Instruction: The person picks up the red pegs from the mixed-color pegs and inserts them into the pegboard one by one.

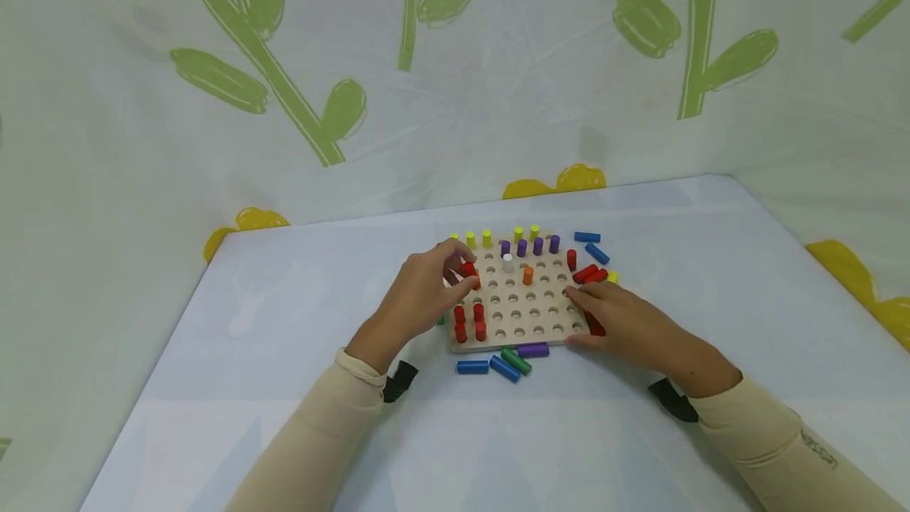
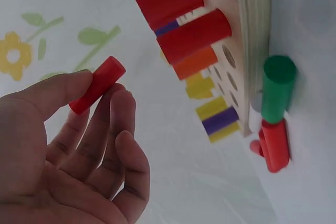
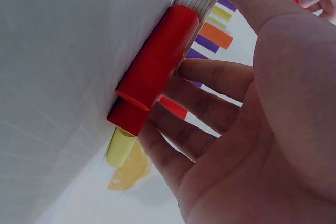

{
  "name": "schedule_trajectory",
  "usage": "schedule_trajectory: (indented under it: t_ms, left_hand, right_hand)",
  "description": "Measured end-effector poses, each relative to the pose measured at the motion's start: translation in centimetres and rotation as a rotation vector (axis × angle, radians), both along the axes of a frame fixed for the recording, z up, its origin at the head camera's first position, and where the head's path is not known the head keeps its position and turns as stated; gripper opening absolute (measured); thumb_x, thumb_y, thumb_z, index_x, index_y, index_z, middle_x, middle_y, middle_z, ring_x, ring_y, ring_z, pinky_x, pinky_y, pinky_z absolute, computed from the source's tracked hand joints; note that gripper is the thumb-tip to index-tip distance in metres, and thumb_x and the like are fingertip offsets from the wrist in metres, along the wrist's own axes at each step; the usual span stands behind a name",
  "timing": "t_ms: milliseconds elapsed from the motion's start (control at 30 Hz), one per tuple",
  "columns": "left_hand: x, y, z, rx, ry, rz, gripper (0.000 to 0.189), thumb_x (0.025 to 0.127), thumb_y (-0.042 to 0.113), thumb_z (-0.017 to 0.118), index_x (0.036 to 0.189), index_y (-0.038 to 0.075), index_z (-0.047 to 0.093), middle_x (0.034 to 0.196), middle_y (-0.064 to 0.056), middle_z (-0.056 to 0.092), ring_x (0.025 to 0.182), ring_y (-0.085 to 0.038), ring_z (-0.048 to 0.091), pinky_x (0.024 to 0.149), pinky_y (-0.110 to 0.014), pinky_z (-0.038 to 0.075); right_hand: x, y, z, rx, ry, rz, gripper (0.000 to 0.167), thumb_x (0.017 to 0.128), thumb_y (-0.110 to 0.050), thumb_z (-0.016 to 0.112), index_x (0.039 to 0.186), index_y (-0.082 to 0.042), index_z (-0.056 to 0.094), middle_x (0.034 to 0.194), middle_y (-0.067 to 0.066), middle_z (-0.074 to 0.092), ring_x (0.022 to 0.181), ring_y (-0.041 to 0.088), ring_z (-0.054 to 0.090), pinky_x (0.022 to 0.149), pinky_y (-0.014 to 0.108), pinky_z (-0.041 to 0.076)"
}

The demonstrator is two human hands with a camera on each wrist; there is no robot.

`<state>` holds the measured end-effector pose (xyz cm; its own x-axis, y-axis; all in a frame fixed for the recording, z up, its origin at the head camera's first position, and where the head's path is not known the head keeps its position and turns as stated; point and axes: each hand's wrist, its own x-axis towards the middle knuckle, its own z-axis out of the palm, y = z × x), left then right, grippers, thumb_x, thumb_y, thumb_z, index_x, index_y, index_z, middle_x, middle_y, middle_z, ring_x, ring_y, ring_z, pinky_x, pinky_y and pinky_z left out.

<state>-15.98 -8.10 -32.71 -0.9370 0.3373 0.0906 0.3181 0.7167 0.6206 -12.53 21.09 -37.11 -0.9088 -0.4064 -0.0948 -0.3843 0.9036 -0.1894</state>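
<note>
Peg (image 2: 97, 85), red, sits in left grip (image 1: 421, 284), seemingly above pegboard (image 1: 503, 291).

Centre frame, a pale wood pegboard (image 1: 505, 307) bears red pegs (image 1: 480, 331), yellow pegs (image 1: 486, 239), purple pegs (image 1: 538, 246), an orange peg (image 1: 528, 276) and a white peg (image 1: 508, 263). Below it lie blue pegs (image 1: 472, 367) and a green peg (image 1: 516, 361). The bench (image 1: 320, 291) is whitish with faint bluish triangles (image 1: 242, 457); the white backdrop (image 1: 498, 125) carries green leaves (image 1: 219, 80) and yellow shapes (image 1: 580, 178). The sleeves (image 1: 320, 425) are beige.
</note>
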Motion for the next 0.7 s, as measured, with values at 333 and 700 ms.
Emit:
schedule_trajectory:
  t_ms: [333,700]
  left_hand:
    - [0.1,1.6,-0.9,-0.033,-0.077,-0.056,0.026,0.091,0.024,0.075,0.113,0.019,0.061,0.093,0.004,0.072,0.083,-0.01,0.065,0.063,-0.019,0.055]
    - [0.0,2.1,-2.0,-0.104,-0.102,-0.091,0.023,0.094,0.025,0.071,0.113,0.019,0.061,0.095,0.002,0.073,0.08,-0.01,0.065,0.061,-0.017,0.053]
  right_hand:
    - [0.0,0.1,-0.1,-0.011,0.011,0.005,0.083,0.083,-0.053,0.076,0.145,-0.004,0.05,0.137,0.021,0.057,0.125,0.038,0.055,0.103,0.052,0.05]
    - [-0.1,0.0,-0.1,0.0,0.009,-0.004,0.083,0.084,-0.053,0.075,0.146,-0.004,0.049,0.138,0.021,0.056,0.126,0.038,0.055,0.103,0.052,0.05]
